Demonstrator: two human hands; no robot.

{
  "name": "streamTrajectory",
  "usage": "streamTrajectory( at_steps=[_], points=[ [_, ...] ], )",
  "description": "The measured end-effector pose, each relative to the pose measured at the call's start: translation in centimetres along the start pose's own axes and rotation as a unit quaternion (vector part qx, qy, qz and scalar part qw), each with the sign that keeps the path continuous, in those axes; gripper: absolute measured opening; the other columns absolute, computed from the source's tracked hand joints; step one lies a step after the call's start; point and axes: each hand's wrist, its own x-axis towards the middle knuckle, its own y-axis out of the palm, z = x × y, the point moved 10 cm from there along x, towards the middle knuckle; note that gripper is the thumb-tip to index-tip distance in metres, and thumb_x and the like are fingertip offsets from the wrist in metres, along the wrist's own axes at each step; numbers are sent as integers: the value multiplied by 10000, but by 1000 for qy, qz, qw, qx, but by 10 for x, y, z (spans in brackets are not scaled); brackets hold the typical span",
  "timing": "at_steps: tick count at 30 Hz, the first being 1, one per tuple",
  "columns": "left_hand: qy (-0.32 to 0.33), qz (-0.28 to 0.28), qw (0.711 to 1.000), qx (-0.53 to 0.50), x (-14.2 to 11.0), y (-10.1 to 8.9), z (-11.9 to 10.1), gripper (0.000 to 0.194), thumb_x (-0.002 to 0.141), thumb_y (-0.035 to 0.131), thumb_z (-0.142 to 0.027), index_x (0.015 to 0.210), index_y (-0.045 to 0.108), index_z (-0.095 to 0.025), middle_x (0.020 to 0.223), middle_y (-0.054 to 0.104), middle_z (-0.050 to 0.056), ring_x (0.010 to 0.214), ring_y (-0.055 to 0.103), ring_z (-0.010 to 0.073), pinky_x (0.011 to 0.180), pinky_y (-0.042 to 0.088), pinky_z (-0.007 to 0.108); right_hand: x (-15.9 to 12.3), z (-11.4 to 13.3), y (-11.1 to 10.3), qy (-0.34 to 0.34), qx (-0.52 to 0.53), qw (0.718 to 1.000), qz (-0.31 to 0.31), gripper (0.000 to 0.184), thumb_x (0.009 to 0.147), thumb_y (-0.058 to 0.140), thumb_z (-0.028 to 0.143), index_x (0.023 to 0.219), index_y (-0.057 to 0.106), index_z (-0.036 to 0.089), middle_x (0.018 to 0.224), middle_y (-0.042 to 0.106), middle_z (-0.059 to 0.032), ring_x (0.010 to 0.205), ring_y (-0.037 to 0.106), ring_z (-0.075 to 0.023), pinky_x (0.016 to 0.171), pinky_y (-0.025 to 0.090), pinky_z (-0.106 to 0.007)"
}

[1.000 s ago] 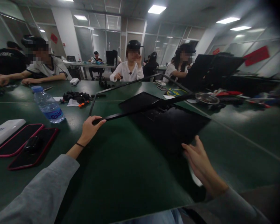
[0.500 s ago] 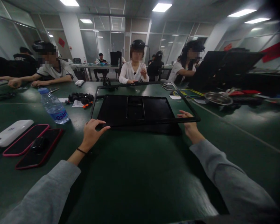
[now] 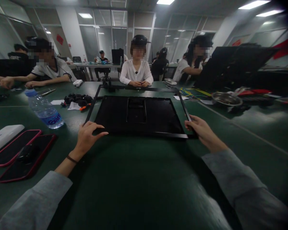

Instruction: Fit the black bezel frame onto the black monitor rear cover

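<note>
A thin black rectangular frame [image 3: 139,88] lies around a flat black panel [image 3: 158,115] on the green table [image 3: 139,179]. My left hand [image 3: 86,137] grips the frame's near left corner, thumb on top. My right hand [image 3: 200,129] is closed on the frame's near right corner. The panel has a square recess in its middle. Both my sleeves are grey.
A water bottle [image 3: 44,110], a white box [image 3: 3,135] and two red-edged phones [image 3: 26,156] lie at the left. Black parts [image 3: 78,99] and a metal bowl [image 3: 227,99] sit farther back. Three people sit across the table.
The frame swung from tilted and raised to level over the panel and came down around it. My right hand moved from the panel's near edge to the frame's right corner.
</note>
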Motion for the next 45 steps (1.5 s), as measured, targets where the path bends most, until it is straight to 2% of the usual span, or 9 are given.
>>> streamTrajectory(
  at_steps=[5, 11, 22, 26, 29, 32, 37, 40, 45],
  points=[
    [10, 103, 993, -59, 0, 33, 12, 384, 855, 693, -613, 996, 739, -259, 1068, 727, 77, 1124, 602, 283, 1017, 456, 457, -4, -4, 8, -94, -129, 985, -72, 499, 838, 621, 378, 1310, 598, 218, 999, 713, -77, 919, 691, -259, 919, 558, -462],
    [-15, 152, 988, -7, -8, 43, 12, 316, 930, 626, -553, 1062, 700, -276, 1145, 719, 50, 1160, 613, 274, 1149, 269, 557, -13, 6, 16, -166, -209, 960, -90, 458, 905, 545, 394, 1316, 616, 204, 1250, 675, -139, 1170, 635, -295, 1070, 471, -502],
    [54, 180, 982, 5, -15, 41, -26, 469, 929, 561, -676, 942, 691, -225, 935, 759, 21, 821, 650, 190, 914, 321, 420, 0, -15, 3, -165, -253, 950, -84, 500, 910, 522, 500, 1281, 664, 196, 1140, 750, -133, 1017, 696, -310, 962, 535, -486],
    [60, 139, 987, 62, -14, 30, -28, 497, 1001, 476, -605, 769, 673, -212, 784, 718, 18, 754, 604, 180, 886, 350, 421, 1, -13, 12, -181, -272, 942, -79, 516, 927, 488, 518, 1291, 672, 202, 1135, 753, -138, 1000, 707, -316, 918, 553, -463],
    [8, 51, 993, 107, -10, 12, -11, 424, 1003, 500, -540, 798, 686, -219, 909, 726, 67, 947, 632, 247, 919, 401, 431, 5, -16, 19, -172, -286, 939, -79, 515, 920, 486, 496, 1294, 680, 198, 1137, 750, -150, 1010, 709, -327, 919, 554, -464],
    [-105, -38, 988, 105, -12, -6, 25, 420, 952, 586, -510, 1210, 670, -190, 1265, 665, 142, 1163, 608, 307, 971, 455, 446, 9, -23, 22, -155, -289, 942, -65, 546, 910, 487, 470, 1326, 665, 165, 1165, 743, -170, 1021, 711, -342, 951, 543, -494],
    [-238, 73, 968, 23, -22, 19, 79, 599, 921, 598, -468, 1388, 593, -93, 1340, 646, 187, 1116, 663, 305, 992, 503, 435, 9, -27, 19, -144, -290, 944, -60, 548, 910, 495, 458, 1342, 655, 161, 1171, 746, -167, 1036, 712, -347, 960, 542, -513],
    [-243, 89, 966, 15, -21, 20, 80, 501, 939, 550, -421, 1325, 667, -124, 1299, 694, 155, 1142, 667, 307, 1016, 496, 429, 6, -26, 15, -141, -281, 947, -63, 508, 898, 527, 451, 1307, 674, 189, 1156, 753, -149, 1031, 714, -337, 954, 550, -503],
    [-260, 23, 965, -5, -19, 4, 64, 510, 966, 510, -454, 1377, 660, -193, 1187, 756, 111, 1039, 713, 294, 937, 535, 421, 4, -21, 14, -139, -264, 953, -57, 509, 917, 518, 445, 1347, 643, 202, 1227, 735, -136, 1089, 704, -332, 998, 535, -515]
  ],
)
